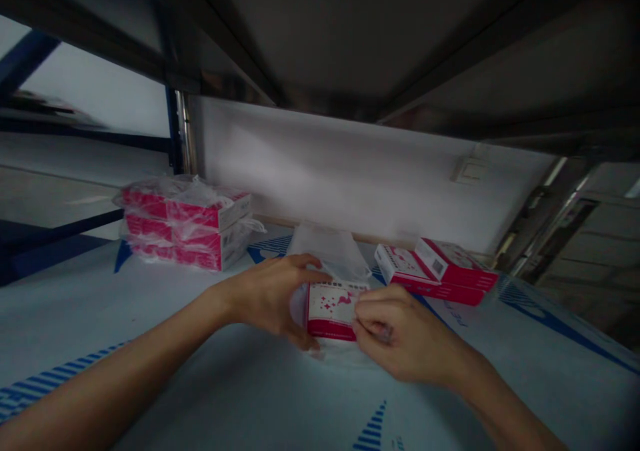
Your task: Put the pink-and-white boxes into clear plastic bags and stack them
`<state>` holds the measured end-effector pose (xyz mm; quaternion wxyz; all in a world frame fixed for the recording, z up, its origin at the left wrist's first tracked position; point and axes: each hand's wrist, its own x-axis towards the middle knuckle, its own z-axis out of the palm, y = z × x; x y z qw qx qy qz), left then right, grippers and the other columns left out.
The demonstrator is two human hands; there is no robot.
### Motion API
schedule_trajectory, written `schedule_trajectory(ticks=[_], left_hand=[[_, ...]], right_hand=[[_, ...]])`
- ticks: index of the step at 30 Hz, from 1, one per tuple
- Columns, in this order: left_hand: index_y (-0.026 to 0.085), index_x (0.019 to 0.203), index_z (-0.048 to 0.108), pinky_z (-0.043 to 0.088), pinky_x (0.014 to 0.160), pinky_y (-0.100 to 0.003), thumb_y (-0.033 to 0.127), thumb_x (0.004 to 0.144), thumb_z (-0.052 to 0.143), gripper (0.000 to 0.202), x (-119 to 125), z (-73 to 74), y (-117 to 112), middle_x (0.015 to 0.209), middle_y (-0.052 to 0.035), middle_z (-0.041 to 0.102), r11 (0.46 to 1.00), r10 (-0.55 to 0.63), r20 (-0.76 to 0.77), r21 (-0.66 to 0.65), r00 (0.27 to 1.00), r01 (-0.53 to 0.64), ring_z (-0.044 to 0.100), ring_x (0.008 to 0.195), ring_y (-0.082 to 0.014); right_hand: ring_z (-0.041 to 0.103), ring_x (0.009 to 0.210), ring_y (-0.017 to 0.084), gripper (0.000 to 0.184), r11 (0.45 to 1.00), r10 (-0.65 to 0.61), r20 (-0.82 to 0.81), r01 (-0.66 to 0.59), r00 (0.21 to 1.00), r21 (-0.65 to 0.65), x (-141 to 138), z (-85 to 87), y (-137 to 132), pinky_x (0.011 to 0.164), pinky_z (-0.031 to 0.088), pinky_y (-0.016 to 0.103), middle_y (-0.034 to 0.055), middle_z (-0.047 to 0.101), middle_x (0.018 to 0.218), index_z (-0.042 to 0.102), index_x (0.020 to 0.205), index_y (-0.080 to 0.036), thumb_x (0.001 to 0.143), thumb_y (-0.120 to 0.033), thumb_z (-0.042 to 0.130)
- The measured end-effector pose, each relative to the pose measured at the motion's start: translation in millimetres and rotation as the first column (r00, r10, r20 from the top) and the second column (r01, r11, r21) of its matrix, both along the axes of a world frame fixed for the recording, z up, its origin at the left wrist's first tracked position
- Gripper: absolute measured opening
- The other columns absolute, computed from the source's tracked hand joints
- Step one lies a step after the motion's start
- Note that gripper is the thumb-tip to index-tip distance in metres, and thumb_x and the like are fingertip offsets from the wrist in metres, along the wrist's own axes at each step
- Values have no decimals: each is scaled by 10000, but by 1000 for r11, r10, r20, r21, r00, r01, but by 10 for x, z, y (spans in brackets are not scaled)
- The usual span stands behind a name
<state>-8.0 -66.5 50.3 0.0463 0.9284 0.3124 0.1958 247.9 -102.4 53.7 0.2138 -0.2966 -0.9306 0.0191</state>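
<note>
A small pink-and-white printed box (333,311) lies on the work surface between my hands, with clear plastic bag film around it. My left hand (270,297) spans the box's left side, fingers at the far edge and thumb at the near edge. My right hand (400,331) is closed in a pinch at the right edge, apparently on the clear plastic bag (345,355), whose film shows below the box. What lies inside the right fingers is partly hidden. Behind the box a translucent plastic bag (327,247) lies flat.
Stacked pink-and-white boxes wrapped in clear plastic (173,227) stand at the back left. More boxes (455,264) lie unwrapped at the right. A dark shelf (350,37) hangs low overhead. A metal post (186,131) and a white wall (325,164) with a switch (470,170) stand behind.
</note>
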Motion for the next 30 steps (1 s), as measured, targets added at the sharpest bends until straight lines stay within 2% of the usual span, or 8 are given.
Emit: schedule_trajectory(ticks=[4,9,14,19,21,24,27,30], left_hand=[[285,1388,542,502,938,-475,582,600,851,897,111,-82,-58,1283,-117,638,1000,-11,12,6,1000,11,622,1146,-343],[284,1431,473,498,942,-511,594,712,766,836,214,-169,-96,1259,-132,637,999,47,22,-14,999,-46,626,1122,-344],[293,1427,459,501,942,-516,528,624,831,915,247,-165,-131,1240,-127,580,998,52,28,-42,998,-51,593,1110,-335],[317,1453,412,484,966,-522,434,553,873,1018,243,-143,-175,1283,-126,485,998,-47,92,49,995,43,531,1140,-335],[313,1446,420,480,972,-523,443,559,873,1005,234,-156,-172,1322,-136,455,993,-88,101,84,991,79,515,1158,-341],[293,1448,420,484,966,-531,552,559,864,1027,209,-174,-144,1380,-161,425,984,-147,107,120,983,134,496,1200,-369],[297,1469,379,493,964,-504,644,726,731,892,173,-183,-110,1375,-147,478,985,-159,117,85,980,150,534,1187,-340],[306,1508,295,501,945,-469,560,971,439,611,137,-221,-72,1357,-122,554,996,-84,169,47,982,77,587,1152,-297]], right_hand=[[598,709,182,163,989,-134,87,127,987,75,115,4,23,626,440,311,5,652,767,531,731,-238,691,-87,577],[682,831,232,380,949,-262,68,245,963,198,205,-92,123,702,534,364,82,708,1057,619,1145,-262,793,-128,567],[715,903,256,259,928,-289,-31,288,957,236,173,-210,269,733,579,393,110,738,1074,668,1144,-223,955,-195,492],[731,818,203,212,956,-259,-119,237,959,-170,238,-87,338,649,587,299,27,764,944,703,1036,-281,1016,-341,500],[731,838,190,168,924,-205,-133,147,970,-352,310,-5,351,643,587,270,6,760,992,688,1096,-298,977,-349,581],[716,945,197,342,848,-129,-162,24,978,-529,410,73,376,755,588,286,13,740,1094,650,1215,-295,882,-336,714],[705,889,200,525,759,-180,-188,15,966,-650,456,75,410,719,568,292,41,741,1046,639,1248,-254,768,-362,822],[686,803,184,611,705,-218,-254,-28,942,-709,453,55,437,681,546,287,32,740,964,656,1205,-236,656,-350,899]])
